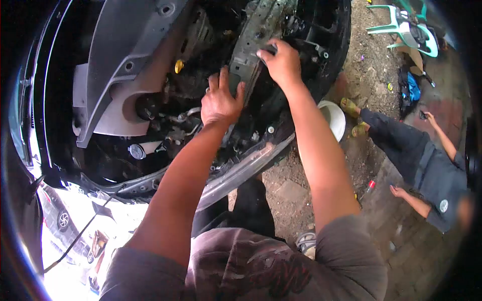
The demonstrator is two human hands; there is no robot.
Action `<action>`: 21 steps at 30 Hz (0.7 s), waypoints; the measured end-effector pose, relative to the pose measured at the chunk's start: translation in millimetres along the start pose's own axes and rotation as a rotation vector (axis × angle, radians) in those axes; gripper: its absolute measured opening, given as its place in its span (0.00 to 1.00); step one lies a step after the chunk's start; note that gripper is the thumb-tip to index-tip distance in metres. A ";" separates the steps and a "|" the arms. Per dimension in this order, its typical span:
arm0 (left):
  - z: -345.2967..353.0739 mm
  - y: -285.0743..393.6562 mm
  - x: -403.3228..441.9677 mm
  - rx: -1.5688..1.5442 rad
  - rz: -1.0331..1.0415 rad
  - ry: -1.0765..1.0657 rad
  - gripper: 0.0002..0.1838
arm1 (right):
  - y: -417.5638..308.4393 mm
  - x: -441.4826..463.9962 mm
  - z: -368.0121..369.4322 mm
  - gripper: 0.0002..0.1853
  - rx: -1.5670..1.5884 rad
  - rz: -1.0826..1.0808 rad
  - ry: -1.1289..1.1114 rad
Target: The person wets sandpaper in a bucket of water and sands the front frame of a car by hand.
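A car's front end lies before me, with a grey metal crossbar running through the engine bay. My left hand rests with its fingers stretched out against the side of this bar, beside a dark flat patch that I cannot make out. My right hand is closed in a pinch at the bar's other edge. Between its thumb and fingers is a small dark piece, whose kind is unclear. A yellow-topped cap or dipstick handle shows left of the bar.
A grey plastic cover and a fluid cap sit at the left. The bumper edge is nearest me. On the ground stand a white bucket and a pale green chair. Another person is at the right.
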State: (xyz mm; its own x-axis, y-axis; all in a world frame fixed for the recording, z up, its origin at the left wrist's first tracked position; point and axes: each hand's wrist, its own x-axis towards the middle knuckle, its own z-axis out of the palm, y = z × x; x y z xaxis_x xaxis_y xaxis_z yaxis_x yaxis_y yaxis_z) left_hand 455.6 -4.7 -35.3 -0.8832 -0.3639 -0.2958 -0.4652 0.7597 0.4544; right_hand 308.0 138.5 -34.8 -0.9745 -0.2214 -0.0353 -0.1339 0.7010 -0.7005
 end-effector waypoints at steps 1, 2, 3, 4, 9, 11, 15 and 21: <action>2.3 -0.5 -4.0 -0.001 -0.003 -0.013 0.38 | 0.8 0.2 -3.2 0.17 0.009 -0.011 -0.008; 2.2 -0.1 -2.9 0.005 -0.007 -0.021 0.39 | 11.7 2.3 -0.1 0.18 0.003 -0.068 -0.009; 0.3 1.1 0.7 0.010 -0.010 -0.021 0.39 | 19.2 -0.3 -0.1 0.18 0.001 -0.077 -0.006; -2.3 1.6 5.9 0.008 -0.011 -0.006 0.39 | 25.4 -0.9 1.6 0.17 -0.014 -0.120 0.016; 0.1 4.2 -1.6 0.016 -0.025 -0.047 0.39 | 21.4 8.3 8.5 0.16 -0.041 -0.244 0.052; -1.5 1.2 0.3 -0.001 0.000 -0.023 0.38 | 29.8 5.7 8.0 0.17 -0.007 -0.251 0.035; 0.0 -0.5 -0.1 -0.007 0.029 0.035 0.37 | 33.4 -2.0 9.4 0.17 0.046 -0.211 0.023; 2.4 -2.3 2.4 -0.010 -0.009 0.000 0.40 | 21.4 -15.4 23.0 0.18 0.033 -0.121 0.190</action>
State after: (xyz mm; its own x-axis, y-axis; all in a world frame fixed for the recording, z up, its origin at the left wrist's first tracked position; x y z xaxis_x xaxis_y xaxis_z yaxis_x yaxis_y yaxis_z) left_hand 454.7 -6.1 -39.1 -0.8792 -0.3705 -0.2995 -0.4733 0.7513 0.4600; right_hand 324.3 141.4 -65.6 -0.9685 -0.1684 0.1833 -0.2489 0.6540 -0.7144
